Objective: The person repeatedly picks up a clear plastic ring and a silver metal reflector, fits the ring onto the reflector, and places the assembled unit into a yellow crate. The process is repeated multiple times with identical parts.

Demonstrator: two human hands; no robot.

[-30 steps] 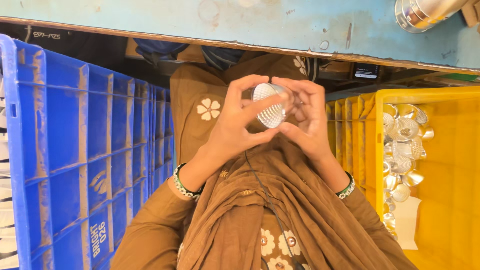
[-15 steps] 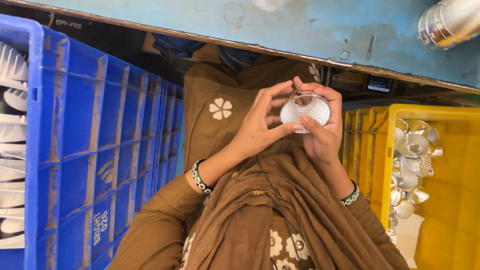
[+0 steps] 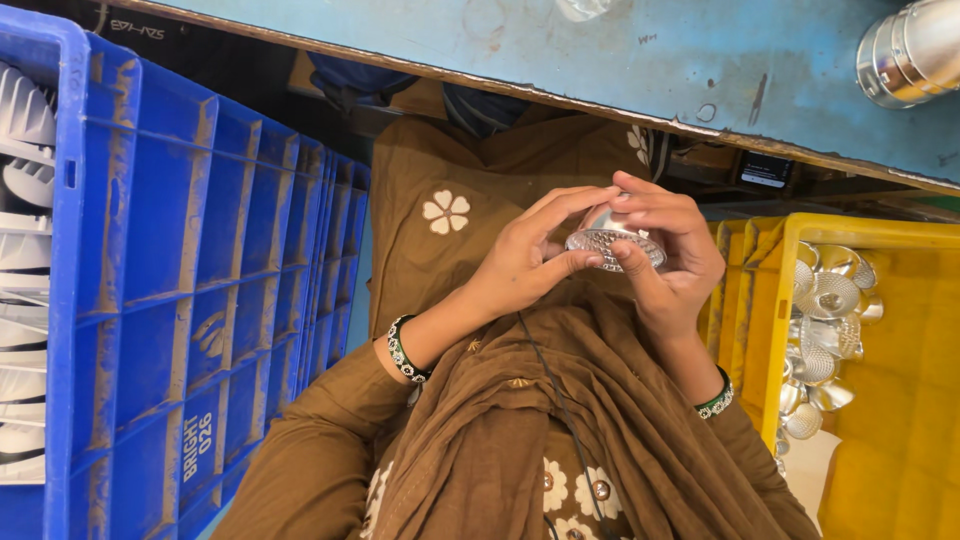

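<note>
Both hands hold one small shiny metal reflector cup [image 3: 612, 240] over my lap, just below the blue table edge. My left hand [image 3: 525, 255] pinches its near rim with thumb and fingers. My right hand [image 3: 670, 258] wraps around it from the right, with fingers over its top. The cup's dimpled rim faces the camera; most of its body is hidden by the fingers. Brown clothing with white flowers lies under the hands.
A blue plastic crate [image 3: 190, 290] stands at my left, with white ribbed parts [image 3: 25, 170] inside. A yellow crate [image 3: 900, 380] at my right holds several shiny reflector cups [image 3: 825, 310]. A worn blue tabletop [image 3: 600, 60] runs along the top, with a metal cylinder [image 3: 915, 50] on it.
The white ribbed part seen a second ago is no longer visible between my hands; the shiny cup now shows, and my right fingers have closed over its top.
</note>
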